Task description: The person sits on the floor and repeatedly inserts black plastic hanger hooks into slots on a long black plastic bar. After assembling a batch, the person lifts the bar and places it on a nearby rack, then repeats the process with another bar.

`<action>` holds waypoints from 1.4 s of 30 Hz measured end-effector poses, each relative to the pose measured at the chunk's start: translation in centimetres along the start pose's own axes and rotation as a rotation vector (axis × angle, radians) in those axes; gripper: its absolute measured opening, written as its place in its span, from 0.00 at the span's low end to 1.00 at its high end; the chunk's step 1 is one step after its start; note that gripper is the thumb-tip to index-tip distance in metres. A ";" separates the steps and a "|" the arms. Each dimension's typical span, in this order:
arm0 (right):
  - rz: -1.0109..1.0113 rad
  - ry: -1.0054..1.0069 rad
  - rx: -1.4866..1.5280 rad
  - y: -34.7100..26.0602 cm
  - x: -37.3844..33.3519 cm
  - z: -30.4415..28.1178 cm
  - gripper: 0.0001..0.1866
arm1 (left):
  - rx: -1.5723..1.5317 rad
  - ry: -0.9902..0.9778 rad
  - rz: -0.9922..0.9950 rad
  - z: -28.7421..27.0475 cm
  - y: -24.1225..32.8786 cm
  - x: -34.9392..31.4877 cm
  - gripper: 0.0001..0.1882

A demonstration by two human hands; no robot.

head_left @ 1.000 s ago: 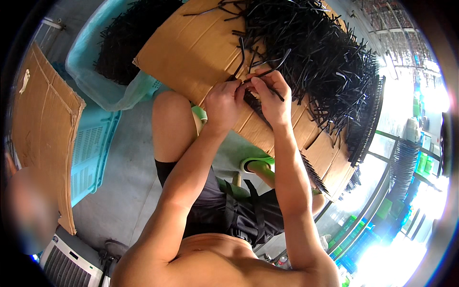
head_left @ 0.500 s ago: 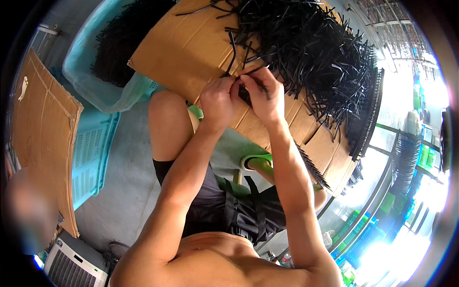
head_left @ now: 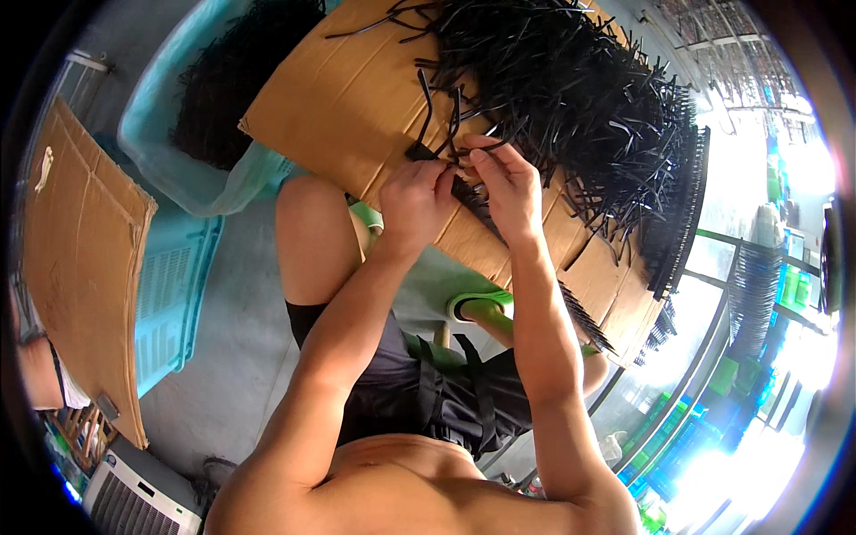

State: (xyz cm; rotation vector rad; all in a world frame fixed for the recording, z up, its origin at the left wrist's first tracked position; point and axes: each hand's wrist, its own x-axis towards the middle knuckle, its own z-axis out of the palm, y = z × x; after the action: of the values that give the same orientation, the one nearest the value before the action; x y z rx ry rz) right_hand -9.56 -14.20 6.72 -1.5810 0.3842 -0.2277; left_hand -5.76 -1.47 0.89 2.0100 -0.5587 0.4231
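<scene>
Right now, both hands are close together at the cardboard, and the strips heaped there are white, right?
Not the colour: the head view shows the heaped strips are black. The left hand and right hand are close together at the cardboard.

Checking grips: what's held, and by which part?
The right hand apparently pinches a thin black strip; exactly where along it cannot be told. The left hand's hold is hidden.

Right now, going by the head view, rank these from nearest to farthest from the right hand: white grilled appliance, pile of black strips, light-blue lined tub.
From the right hand:
1. Pile of black strips: just beyond it, on the cardboard.
2. Light-blue lined tub: upper left.
3. White grilled appliance: lower left.
</scene>
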 end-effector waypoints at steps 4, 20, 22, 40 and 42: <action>0.027 0.061 0.101 0.2 -0.4 0.3 0.07 | 0.027 -0.030 0.016 0.0 -0.2 0.0 0.05; -0.506 -0.041 -0.788 -0.5 -0.2 0.8 0.12 | 0.040 -0.039 -0.021 0.0 -0.7 -0.2 0.06; -0.334 -0.202 -0.656 -0.9 1.5 -1.2 0.15 | 0.064 -0.018 -0.066 -0.3 -0.6 0.3 0.09; -0.148 -0.212 -1.088 -0.9 12.6 -1.9 0.13 | -0.010 -0.063 -0.290 -1.1 -1.9 1.2 0.07; -0.093 -0.337 -1.230 -0.4 14.1 -1.6 0.16 | -0.040 -0.085 -0.306 -0.8 -1.7 1.3 0.08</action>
State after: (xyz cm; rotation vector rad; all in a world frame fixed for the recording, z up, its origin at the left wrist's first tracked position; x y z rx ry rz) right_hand 2.86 -21.03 5.92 -2.7915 0.1656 0.2794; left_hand -3.81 -0.29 0.70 2.0396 -0.2999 0.1394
